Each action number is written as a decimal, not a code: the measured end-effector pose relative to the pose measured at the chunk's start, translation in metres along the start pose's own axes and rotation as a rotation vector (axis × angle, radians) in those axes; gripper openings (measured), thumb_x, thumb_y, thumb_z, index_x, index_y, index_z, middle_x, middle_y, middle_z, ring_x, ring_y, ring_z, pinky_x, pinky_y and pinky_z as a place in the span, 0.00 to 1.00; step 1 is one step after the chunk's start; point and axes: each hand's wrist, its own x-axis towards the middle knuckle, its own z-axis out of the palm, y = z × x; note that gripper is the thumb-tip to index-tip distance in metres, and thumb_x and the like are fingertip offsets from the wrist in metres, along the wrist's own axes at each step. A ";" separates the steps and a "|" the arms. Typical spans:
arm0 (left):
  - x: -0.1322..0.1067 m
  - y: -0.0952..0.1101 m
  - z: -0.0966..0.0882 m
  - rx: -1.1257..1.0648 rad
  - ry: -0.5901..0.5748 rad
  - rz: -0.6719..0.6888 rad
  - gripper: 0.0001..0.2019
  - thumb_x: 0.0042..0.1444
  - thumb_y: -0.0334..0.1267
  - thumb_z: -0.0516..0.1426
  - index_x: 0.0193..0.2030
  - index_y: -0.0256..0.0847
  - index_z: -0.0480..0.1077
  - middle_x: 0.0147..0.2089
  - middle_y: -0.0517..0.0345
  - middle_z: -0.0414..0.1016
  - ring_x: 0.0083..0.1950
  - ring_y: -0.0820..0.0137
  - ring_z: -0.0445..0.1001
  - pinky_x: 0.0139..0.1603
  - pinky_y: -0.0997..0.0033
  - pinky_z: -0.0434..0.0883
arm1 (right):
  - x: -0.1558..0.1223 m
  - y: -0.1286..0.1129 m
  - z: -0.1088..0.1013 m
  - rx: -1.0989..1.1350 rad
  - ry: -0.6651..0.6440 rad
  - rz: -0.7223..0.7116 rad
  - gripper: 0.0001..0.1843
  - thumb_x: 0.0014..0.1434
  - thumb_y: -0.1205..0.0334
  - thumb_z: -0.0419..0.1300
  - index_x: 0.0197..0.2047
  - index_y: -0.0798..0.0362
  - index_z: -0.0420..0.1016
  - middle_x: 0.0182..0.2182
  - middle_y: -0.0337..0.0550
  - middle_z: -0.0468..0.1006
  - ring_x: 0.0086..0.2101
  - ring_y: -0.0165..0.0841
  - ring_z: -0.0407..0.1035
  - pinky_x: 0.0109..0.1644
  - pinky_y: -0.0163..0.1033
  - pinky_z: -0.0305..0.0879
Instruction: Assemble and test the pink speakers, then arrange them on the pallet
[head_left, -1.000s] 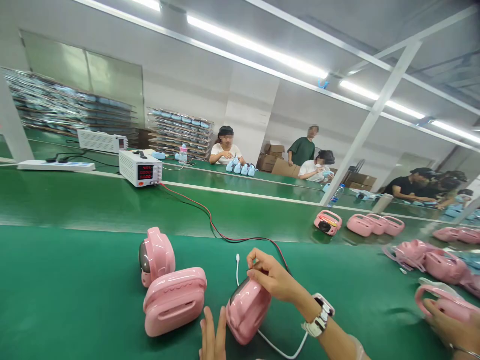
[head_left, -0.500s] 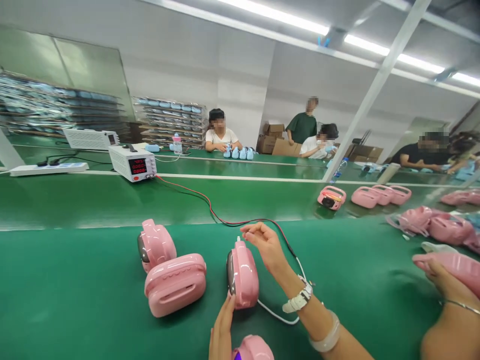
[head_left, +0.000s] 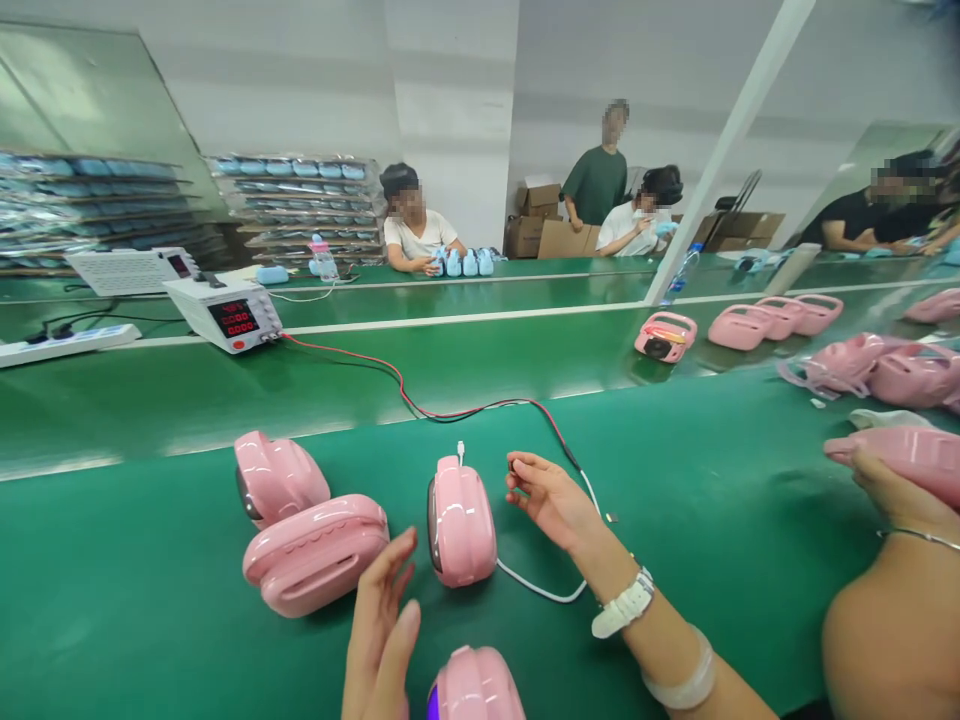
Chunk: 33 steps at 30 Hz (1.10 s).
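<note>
Standing on the green table (head_left: pixel 150 600), the middle pink case (head_left: pixel 465 530) has its dark front facing left and sits between the person's two hands, touched by neither as far as can be seen. Left of and nearer than the middle case, the left hand (head_left: pixel 381 625) is open, its fingers loosely bent and the thumb spread away from them; nothing shows in its grasp. Right of the middle case and just beside it, the right hand (head_left: pixel 551 500) is partly curled, with thumb and forefinger close together; whether something small is pinched there cannot be told. A white watch strap (head_left: pixel 624 603) circles the wrist of that arm.

At the far end of the middle case a white plug (head_left: pixel 461 452) points up; whether it is fixed to the case is unclear. From the middle case's right side, a white cable (head_left: pixel 541 595) curves under the right arm. Beyond the middle case, a red wire (head_left: pixel 390 365) runs to a power box (head_left: pixel 225 312) with glowing red digits.

Left of the middle case, two pink cases (head_left: pixel 319 555) lie close together. Nearer than it, another pink case (head_left: pixel 480 685) shows a purple patch and is cut off by the frame. Well to its right, a co-worker's hand (head_left: pixel 904 495) grips a pink piece (head_left: pixel 919 462).
</note>
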 end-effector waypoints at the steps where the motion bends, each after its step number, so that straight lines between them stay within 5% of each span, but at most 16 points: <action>1: 0.011 0.004 0.007 0.011 -0.008 0.016 0.25 0.53 0.55 0.58 0.53 0.44 0.67 0.62 0.49 0.66 0.67 0.54 0.58 0.69 0.53 0.54 | -0.002 0.003 0.000 -0.019 0.007 0.010 0.20 0.29 0.60 0.78 0.29 0.56 0.80 0.26 0.38 0.75 0.26 0.26 0.67 0.30 0.33 0.67; 4: 0.042 0.005 0.023 0.000 -0.091 -0.022 0.25 0.58 0.53 0.54 0.59 0.45 0.63 0.64 0.51 0.63 0.68 0.59 0.57 0.70 0.56 0.51 | -0.008 0.013 0.000 -0.135 0.034 0.007 0.20 0.30 0.58 0.77 0.27 0.57 0.80 0.25 0.39 0.76 0.22 0.25 0.67 0.28 0.32 0.63; 9: 0.066 -0.011 0.030 -0.047 -0.217 -0.056 0.24 0.56 0.47 0.56 0.57 0.42 0.66 0.61 0.52 0.68 0.63 0.60 0.64 0.63 0.63 0.61 | -0.016 0.024 0.005 -0.260 -0.001 -0.021 0.18 0.33 0.57 0.75 0.27 0.58 0.79 0.17 0.37 0.73 0.18 0.25 0.64 0.24 0.31 0.58; 20: 0.063 -0.020 0.031 0.067 -0.176 0.069 0.22 0.57 0.48 0.56 0.56 0.43 0.68 0.60 0.55 0.69 0.62 0.63 0.64 0.61 0.70 0.62 | -0.021 0.013 0.019 -0.207 0.059 -0.042 0.17 0.29 0.60 0.74 0.20 0.57 0.73 0.15 0.36 0.72 0.15 0.25 0.63 0.21 0.31 0.56; 33: 0.067 -0.016 0.033 0.116 -0.157 -0.047 0.22 0.52 0.48 0.58 0.53 0.44 0.70 0.57 0.56 0.71 0.59 0.61 0.67 0.59 0.68 0.64 | -0.023 0.003 0.018 -0.349 -0.069 -0.036 0.22 0.30 0.57 0.76 0.21 0.57 0.68 0.15 0.33 0.70 0.13 0.22 0.59 0.17 0.29 0.51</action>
